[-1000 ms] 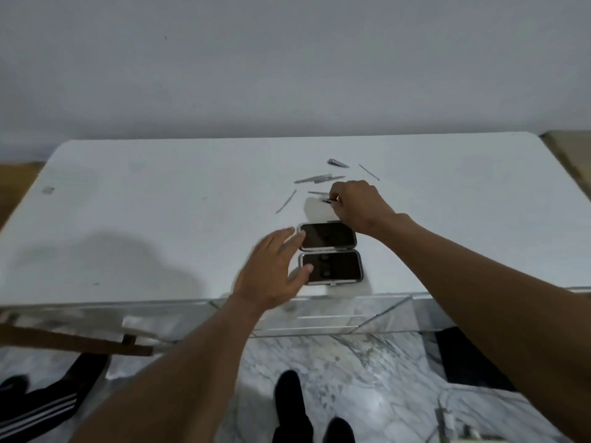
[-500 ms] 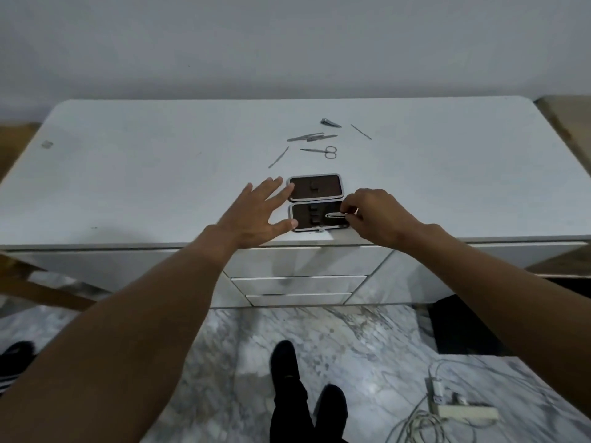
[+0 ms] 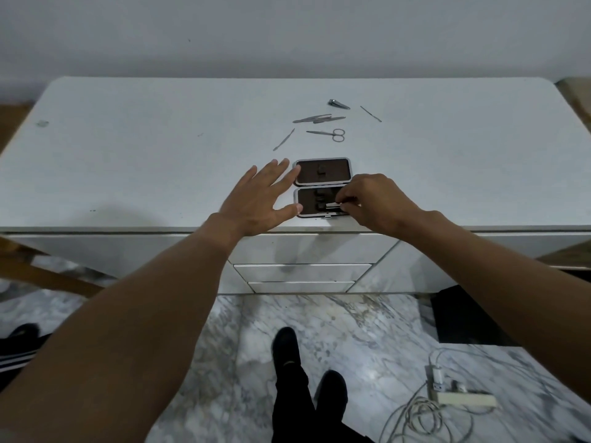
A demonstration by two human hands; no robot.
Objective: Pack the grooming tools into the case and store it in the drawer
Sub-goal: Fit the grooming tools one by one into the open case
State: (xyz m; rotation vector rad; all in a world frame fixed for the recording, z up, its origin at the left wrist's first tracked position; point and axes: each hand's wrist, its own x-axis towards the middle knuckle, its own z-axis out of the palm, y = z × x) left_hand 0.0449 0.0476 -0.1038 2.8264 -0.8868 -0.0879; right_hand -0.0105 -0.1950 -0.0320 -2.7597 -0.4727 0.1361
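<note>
A small case (image 3: 323,171) lies open flat near the front edge of the white dresser top (image 3: 160,155), its two dark-lined halves side by side. My left hand (image 3: 262,199) rests spread on the top, fingertips touching the case's left edge. My right hand (image 3: 371,203) pinches a small metal tool (image 3: 332,205) over the near half of the case. Farther back lie small scissors (image 3: 329,134), a nail clipper (image 3: 338,104), tweezers with a file (image 3: 316,119), a thin pick (image 3: 283,140) and another thin stick (image 3: 371,113).
Below the front edge sit three shut drawers (image 3: 302,271). A power strip with cables (image 3: 460,399) lies on the marble floor at the right. My feet (image 3: 287,353) stand in front of the dresser. A wooden bar (image 3: 48,273) slants at the left.
My right hand lifted a small tool from the pile at the back and brought it down to the near half of the case. My left hand stayed by the case. The view tilted down.
</note>
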